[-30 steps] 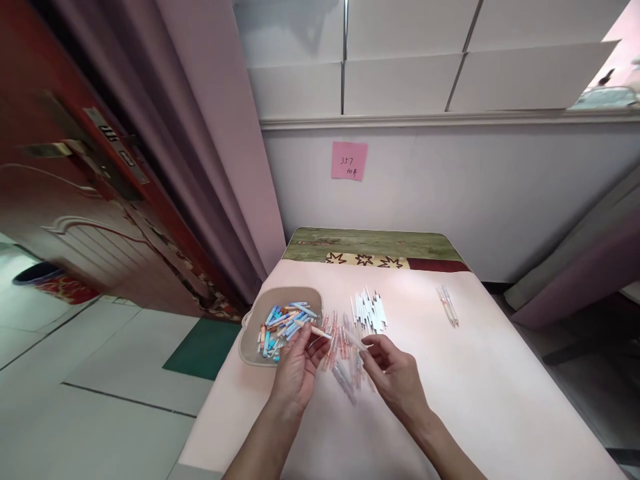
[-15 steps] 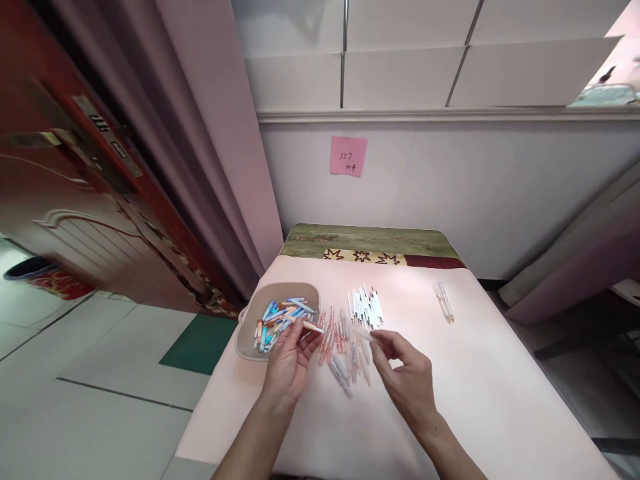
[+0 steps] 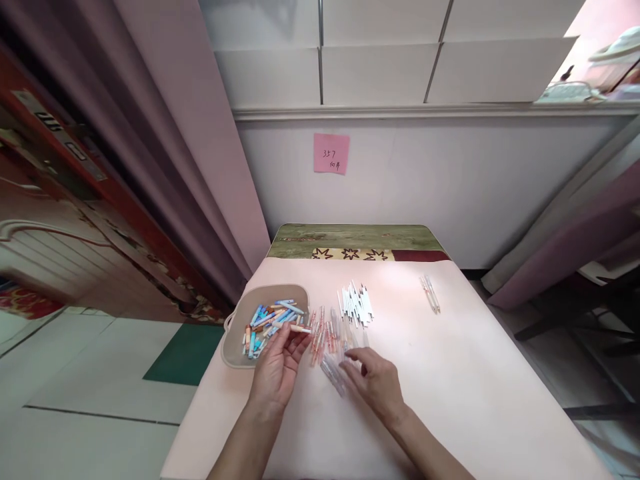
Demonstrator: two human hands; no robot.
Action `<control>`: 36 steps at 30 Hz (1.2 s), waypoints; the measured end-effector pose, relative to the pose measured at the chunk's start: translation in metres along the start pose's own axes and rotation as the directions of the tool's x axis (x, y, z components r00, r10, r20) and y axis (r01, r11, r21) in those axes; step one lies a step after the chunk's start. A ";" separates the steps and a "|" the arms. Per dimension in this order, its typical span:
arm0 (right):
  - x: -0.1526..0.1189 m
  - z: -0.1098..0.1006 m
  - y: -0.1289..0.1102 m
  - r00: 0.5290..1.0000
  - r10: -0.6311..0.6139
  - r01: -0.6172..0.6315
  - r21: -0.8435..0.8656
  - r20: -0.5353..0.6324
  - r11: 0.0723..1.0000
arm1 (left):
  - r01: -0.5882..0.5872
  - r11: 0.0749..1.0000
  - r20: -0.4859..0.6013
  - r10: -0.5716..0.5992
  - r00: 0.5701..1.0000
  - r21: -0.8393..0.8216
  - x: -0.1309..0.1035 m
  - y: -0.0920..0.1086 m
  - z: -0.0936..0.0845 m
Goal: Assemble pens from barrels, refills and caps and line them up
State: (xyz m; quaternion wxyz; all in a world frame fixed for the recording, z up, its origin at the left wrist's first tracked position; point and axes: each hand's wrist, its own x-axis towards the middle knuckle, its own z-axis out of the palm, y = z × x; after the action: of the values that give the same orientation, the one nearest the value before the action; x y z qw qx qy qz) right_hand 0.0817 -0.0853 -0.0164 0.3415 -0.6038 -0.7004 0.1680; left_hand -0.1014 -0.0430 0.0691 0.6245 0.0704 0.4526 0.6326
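Observation:
My left hand [image 3: 278, 363] is closed on a pale orange pen piece [image 3: 300, 329], just over the right rim of a beige basket [image 3: 231, 347] of blue, orange and brown pen parts. My right hand [image 3: 376, 381] reaches into the right side of a pile of clear barrels [image 3: 332, 375]; its fingers are curled, and motion blur hides whether they hold anything. Pink-patterned clear barrels [image 3: 320, 337] lie left of that hand. Behind them is a bundle of white refills [image 3: 355, 305] with dark tips. Two assembled pens [image 3: 430, 294] lie apart at the right.
A pink cloth [image 3: 480, 373] covers most of the table, whose green wood-patterned end [image 3: 355, 236] shows at the back. The wall behind bears a pink note [image 3: 331, 153]. A red door and a purple curtain [image 3: 200, 167] stand at the left.
My right hand has moved left and down to the clear barrels, and the clear piece at its fingertips no longer shows there. My left hand still holds the pen piece. The view has shifted right.

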 end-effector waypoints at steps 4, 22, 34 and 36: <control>0.042 -0.014 0.003 0.964 0.254 -0.230 -0.223 0.084 0.947 | -0.009 1.000 0.000 0.009 1.000 0.004 0.000 0.001 0.001; 0.081 0.015 0.003 0.863 0.488 -0.437 -0.288 0.134 0.852 | 0.030 0.999 0.045 -0.029 0.999 -0.023 -0.003 -0.001 0.000; 0.074 0.003 0.006 0.882 0.411 -0.461 0.237 0.230 0.855 | 0.028 0.999 0.028 -0.027 0.999 -0.045 0.001 -0.001 0.001; 0.074 -0.001 0.000 0.889 0.399 -0.453 0.301 0.227 0.839 | 0.027 0.999 0.036 -0.025 0.999 -0.044 0.002 -0.002 0.001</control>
State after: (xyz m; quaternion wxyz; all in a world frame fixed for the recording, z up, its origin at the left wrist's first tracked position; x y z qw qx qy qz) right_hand 0.0791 -0.0148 0.0046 0.3406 -0.6601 -0.5318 0.4067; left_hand -0.0996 -0.0411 0.0676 0.6418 0.0617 0.4281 0.6332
